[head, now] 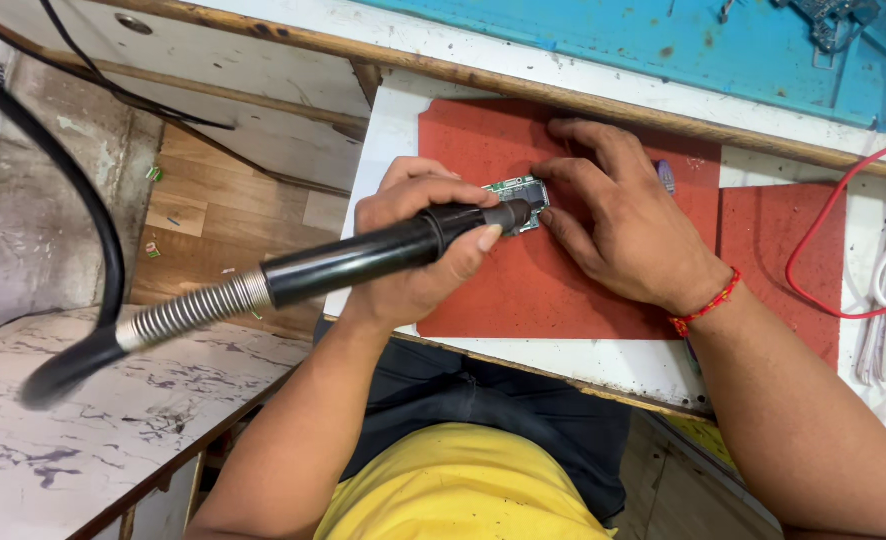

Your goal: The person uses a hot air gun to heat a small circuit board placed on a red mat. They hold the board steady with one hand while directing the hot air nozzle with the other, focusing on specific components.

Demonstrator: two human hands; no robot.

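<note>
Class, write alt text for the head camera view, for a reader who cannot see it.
A left hand grips a black hot-air wand, nozzle at a small green circuit board that the right hand steadies on a red mat.

The scene was evenly and brightly lit by soft overhead light, with no harsh glare. Faint shadows sat under the hands on the red mat (563,290). The centre was sharp; the black hose (83,230) near the lens looked blurred, and straight edges bowed slightly towards the corners.
</note>
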